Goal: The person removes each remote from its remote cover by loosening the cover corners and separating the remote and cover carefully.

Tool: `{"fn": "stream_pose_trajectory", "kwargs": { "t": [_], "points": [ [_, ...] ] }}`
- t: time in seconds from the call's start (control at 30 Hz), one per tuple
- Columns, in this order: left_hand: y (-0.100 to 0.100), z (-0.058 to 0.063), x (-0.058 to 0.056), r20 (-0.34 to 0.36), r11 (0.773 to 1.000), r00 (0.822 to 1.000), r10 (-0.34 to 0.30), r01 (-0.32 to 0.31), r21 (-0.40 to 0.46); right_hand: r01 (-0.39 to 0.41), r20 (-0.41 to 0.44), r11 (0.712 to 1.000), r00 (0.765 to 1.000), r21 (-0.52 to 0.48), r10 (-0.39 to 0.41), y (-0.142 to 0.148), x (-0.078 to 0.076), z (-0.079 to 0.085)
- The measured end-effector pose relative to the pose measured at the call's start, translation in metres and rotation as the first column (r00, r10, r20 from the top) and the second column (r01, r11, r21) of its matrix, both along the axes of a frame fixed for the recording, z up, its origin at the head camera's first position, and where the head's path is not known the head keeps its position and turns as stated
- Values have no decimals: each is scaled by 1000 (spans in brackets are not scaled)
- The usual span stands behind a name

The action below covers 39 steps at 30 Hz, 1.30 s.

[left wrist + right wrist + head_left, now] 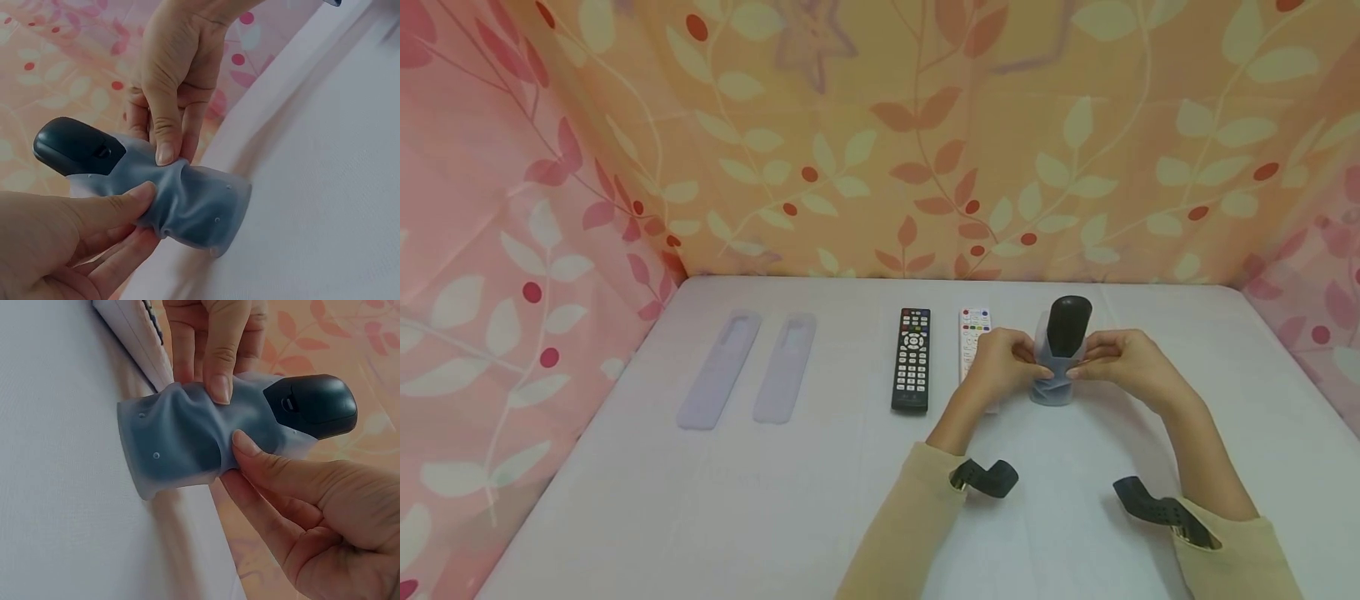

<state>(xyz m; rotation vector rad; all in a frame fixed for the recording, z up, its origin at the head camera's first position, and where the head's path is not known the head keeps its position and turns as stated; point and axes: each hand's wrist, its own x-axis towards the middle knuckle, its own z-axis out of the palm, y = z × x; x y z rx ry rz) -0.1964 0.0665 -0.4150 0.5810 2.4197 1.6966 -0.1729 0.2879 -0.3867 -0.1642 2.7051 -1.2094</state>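
A dark remote control (pixel 1069 325) stands on end, partly inside a bluish translucent silicone cover (pixel 1052 393) that is bunched into folds around its middle. Its rounded upper end sticks out of the cover, back side showing in both wrist views. My left hand (pixel 1003 362) pinches one side of the cover, thumb (pixel 142 192) on the creased silicone. On the opposite side my right hand (pixel 1126 367) pinches it too, with its thumb (pixel 245 442) pressed on the folds. The cover's closed end is down at the white tabletop.
A white remote (pixel 976 319) lies just left, partly hidden behind my left hand. Further left is a black remote (pixel 913 360), buttons up. Two flat translucent covers (pixel 718 375) lie on the left side of the white table (pixel 700 517). Patterned cloth (pixel 850 167) hangs around the table.
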Motion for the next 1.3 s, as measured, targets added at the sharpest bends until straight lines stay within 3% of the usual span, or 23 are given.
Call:
{"fn": "stream_pose_trajectory", "kwargs": {
  "t": [0.53, 0.87, 1.3],
  "points": [
    [4, 1, -1, 45, 996, 998, 35, -38, 76, -88, -38, 975, 996, -204, 82, 10, 0, -1],
    [7, 4, -1, 58, 992, 996, 73, -79, 100, -38, -82, 964, 996, -263, 17, 7, 1, 2],
    [6, 10, 0, 84, 993, 996, 9, -19, 117, 26, -87, 951, 995, -307, -55, 11, 2, 3]
  ]
}}
